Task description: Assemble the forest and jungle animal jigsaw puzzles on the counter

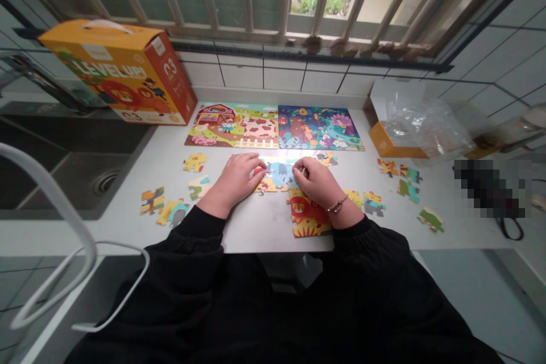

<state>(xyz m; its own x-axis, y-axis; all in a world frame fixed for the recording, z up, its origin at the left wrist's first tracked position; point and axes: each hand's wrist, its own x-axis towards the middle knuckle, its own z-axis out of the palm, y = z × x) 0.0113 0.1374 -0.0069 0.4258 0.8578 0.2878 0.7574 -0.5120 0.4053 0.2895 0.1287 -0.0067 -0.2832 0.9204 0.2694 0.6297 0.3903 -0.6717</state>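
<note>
Both hands rest on a white counter (264,222) over a partly joined jigsaw. My left hand (236,179) lies flat with its fingertips pressing a light-blue elephant section (279,173) from the left. My right hand (319,182) pinches the right edge of that same section with thumb and forefinger. An orange lion section (305,219) lies just under my right wrist, which wears a bracelet. Black sleeves cover both arms.
Two finished puzzles, a farm scene (234,125) and a blue scene (319,128), lie at the back. Loose pieces (164,207) lie left and other pieces (398,173) right. An orange box (119,71) stands back left, a sink (77,176) left, an open box with plastic (409,131) right.
</note>
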